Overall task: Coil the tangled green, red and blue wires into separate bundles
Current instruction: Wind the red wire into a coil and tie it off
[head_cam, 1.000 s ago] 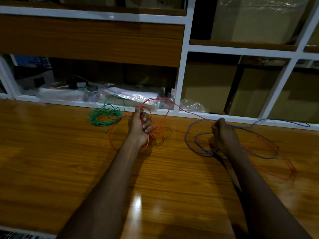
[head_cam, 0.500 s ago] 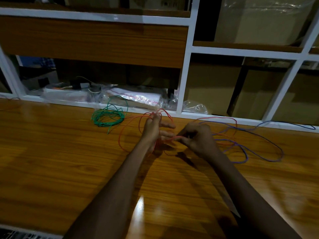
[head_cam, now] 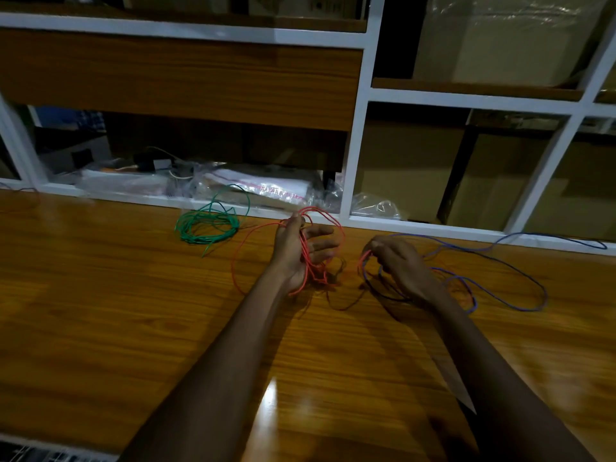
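Red wire half-gathered between two hands, green done, blue waiting.

The left hand (head_cam: 301, 251) stands edge-up on the counter (head_cam: 100, 295), fingers loosely spread, with loops of the red wire (head_cam: 305, 258) draped across its palm and pinned under the thumb. The right hand (head_cam: 398, 265), at 3 o'clock from the left and near it, pinches the red wire's running strand in curled fingertips. That strand runs roughly 9-to-3 between the hands, so the right hand is likely the one to feed the next loop leftward. The green wire (head_cam: 206, 225) lies already coiled at about 10 o'clock from the left hand, apart from it. The blue wire (head_cam: 500, 258) sprawls loose at 3 o'clock beyond the right hand, its long axis left to right, tail pointing toward 2 o'clock along the shelf (head_cam: 466, 228) edge.
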